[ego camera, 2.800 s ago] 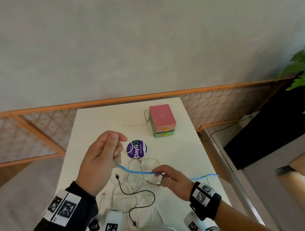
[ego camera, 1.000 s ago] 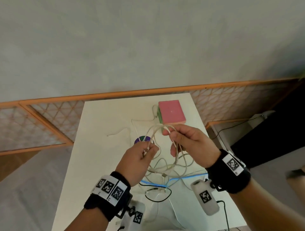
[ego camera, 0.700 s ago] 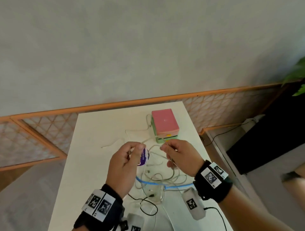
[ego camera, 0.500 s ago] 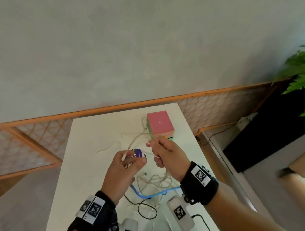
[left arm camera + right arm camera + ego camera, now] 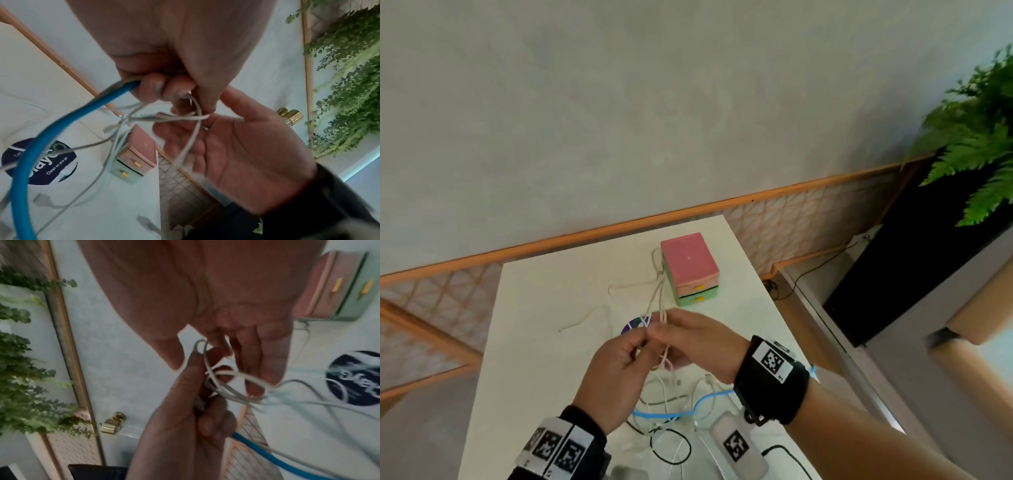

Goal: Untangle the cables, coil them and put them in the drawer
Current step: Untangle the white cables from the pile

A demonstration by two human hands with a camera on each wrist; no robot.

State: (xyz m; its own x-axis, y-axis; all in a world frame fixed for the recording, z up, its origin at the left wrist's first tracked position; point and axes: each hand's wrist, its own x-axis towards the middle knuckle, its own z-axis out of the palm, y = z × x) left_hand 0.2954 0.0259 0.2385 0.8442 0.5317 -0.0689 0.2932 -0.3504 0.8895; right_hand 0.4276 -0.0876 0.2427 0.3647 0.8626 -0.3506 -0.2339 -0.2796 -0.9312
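Hands have closed together: your left hand (image 5: 616, 373) and right hand (image 5: 695, 342) pinch thin white cables (image 5: 661, 305), untangling unfinished, pink-and-green plastic drawer box (image 5: 690, 267) at twelve o'clock.

The table (image 5: 534, 342) stands against the wall (image 5: 619, 102), with a low railing (image 5: 585, 231) between them. The drawer box (image 5: 690, 267) stands on the far right part of the table. A round sticker (image 5: 631, 326) lies on the table nearer to the person, to the left of the box. The two hands meet above the middle of the table: the left hand (image 5: 616, 373) on the left, the right hand (image 5: 697, 342) on the right, touching at the fingertips. The tangled cables (image 5: 671, 394) lie under the hands and before them, and some strands run up to the hands and on to the left side of the box. A plant (image 5: 976, 137) stands far right, beyond the table.
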